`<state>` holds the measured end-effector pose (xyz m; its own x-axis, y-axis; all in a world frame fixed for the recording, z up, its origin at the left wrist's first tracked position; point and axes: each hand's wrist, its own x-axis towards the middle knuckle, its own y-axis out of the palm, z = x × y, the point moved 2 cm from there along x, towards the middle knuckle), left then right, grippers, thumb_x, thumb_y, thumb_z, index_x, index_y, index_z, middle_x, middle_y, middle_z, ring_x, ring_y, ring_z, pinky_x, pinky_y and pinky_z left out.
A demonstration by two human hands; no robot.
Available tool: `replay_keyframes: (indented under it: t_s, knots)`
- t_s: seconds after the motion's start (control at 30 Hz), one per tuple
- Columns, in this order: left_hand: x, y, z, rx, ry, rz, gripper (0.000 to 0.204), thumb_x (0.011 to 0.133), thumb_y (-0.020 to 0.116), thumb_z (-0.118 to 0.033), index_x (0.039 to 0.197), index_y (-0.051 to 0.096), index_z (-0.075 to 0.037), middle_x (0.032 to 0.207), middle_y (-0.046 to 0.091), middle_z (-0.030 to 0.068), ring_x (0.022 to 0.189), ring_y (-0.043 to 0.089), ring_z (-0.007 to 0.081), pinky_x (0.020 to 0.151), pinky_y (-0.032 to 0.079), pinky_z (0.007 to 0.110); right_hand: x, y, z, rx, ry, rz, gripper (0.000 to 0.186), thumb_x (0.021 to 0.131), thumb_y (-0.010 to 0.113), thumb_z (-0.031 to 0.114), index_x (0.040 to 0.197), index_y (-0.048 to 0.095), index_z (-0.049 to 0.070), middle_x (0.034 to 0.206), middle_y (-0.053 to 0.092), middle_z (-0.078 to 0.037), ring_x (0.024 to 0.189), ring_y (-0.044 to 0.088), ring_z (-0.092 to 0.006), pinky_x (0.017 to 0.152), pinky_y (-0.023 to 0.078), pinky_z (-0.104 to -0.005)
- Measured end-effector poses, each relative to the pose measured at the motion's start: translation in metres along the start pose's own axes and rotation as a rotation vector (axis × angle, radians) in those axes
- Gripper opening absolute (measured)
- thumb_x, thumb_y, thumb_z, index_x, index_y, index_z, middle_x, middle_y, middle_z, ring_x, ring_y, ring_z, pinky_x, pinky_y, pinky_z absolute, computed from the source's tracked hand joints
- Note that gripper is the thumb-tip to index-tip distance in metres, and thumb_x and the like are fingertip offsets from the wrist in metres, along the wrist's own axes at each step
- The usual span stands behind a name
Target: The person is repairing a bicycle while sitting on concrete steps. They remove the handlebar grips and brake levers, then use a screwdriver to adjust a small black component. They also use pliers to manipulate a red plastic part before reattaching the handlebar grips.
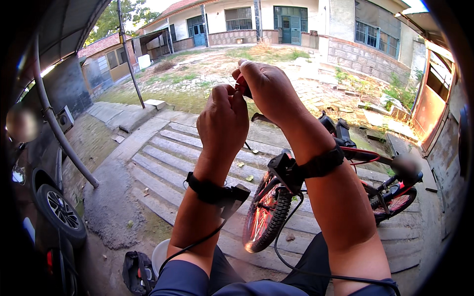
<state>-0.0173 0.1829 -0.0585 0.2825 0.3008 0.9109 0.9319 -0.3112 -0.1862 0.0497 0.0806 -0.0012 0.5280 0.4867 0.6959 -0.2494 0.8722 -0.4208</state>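
Observation:
Both hands are raised together in front of me at chest height or above. A small red and black object (242, 87) shows between them, mostly hidden by my fingers, so its kind cannot be made out. My right hand (270, 89) is closed around it from the right. Thumb and fingers of my left hand (222, 121) are pinched at its lower left side. Beyond my right forearm stands a bicycle with red parts; its knobby front tyre (281, 209) shows between my arms. Dark bands with small devices and cables sit on both wrists.
A dark car (59, 207) is parked at the left beside a slanted metal pole (59, 126). Low on the left are a dark bag (137, 271) and a pale bucket (160, 254). Stone slabs (163, 172) form the ground, and a rusty door (430, 111) stands at the right.

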Motion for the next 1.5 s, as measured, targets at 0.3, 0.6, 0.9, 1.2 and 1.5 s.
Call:
replay_keyframes:
  t_s: [0.3, 0.6, 0.9, 1.2, 1.5]
  knots:
    - [0.000, 0.000, -0.004, -0.039, -0.093, 0.052, 0.023, 0.094, 0.058, -0.027, 0.102, 0.052, -0.006, 0.080, 0.065, 0.0131, 0.070, 0.065, 0.0372, 0.061, 0.049, 0.048, -0.001, -0.004, 0.001, 0.129, 0.104, 0.012, 0.048, 0.097, 0.047, 0.036, 0.098, 0.065, -0.009, 0.088, 0.067, -0.014, 0.085, 0.063, -0.0195, 0.082, 0.049, -0.0305]
    - [0.000, 0.003, 0.001, 0.056, -0.035, 0.013, 0.024, 0.097, 0.053, -0.029, 0.100, 0.054, -0.005, 0.077, 0.069, 0.0130, 0.071, 0.067, 0.0368, 0.064, 0.050, 0.048, 0.003, 0.000, -0.011, 0.164, -0.002, 0.015, 0.049, 0.097, 0.048, 0.037, 0.098, 0.064, -0.010, 0.090, 0.066, -0.014, 0.084, 0.062, -0.0185, 0.081, 0.050, -0.0304]
    - [0.001, -0.002, -0.005, 0.018, -0.045, 0.024, 0.021, 0.094, 0.058, -0.025, 0.100, 0.055, -0.005, 0.078, 0.069, 0.0128, 0.072, 0.068, 0.0352, 0.064, 0.051, 0.046, 0.001, -0.001, -0.004, 0.157, 0.045, 0.023, 0.049, 0.097, 0.047, 0.037, 0.099, 0.064, -0.009, 0.089, 0.066, -0.014, 0.084, 0.063, -0.0186, 0.081, 0.050, -0.0300]
    - [0.001, -0.001, 0.000, 0.091, -0.021, -0.006, 0.023, 0.095, 0.055, -0.027, 0.099, 0.056, -0.005, 0.078, 0.069, 0.0134, 0.073, 0.067, 0.0370, 0.065, 0.050, 0.048, 0.001, -0.001, -0.004, 0.076, -0.020, 0.023, 0.051, 0.097, 0.045, 0.037, 0.099, 0.064, -0.010, 0.091, 0.067, -0.016, 0.084, 0.064, -0.0207, 0.081, 0.050, -0.0311]
    - [0.000, -0.002, -0.004, 0.022, -0.071, 0.047, 0.025, 0.097, 0.053, -0.028, 0.100, 0.056, -0.004, 0.078, 0.068, 0.0142, 0.073, 0.067, 0.0376, 0.065, 0.050, 0.048, 0.000, 0.000, -0.005, 0.117, 0.002, 0.023, 0.050, 0.097, 0.045, 0.037, 0.099, 0.065, -0.010, 0.090, 0.067, -0.015, 0.084, 0.064, -0.0191, 0.082, 0.050, -0.0308]
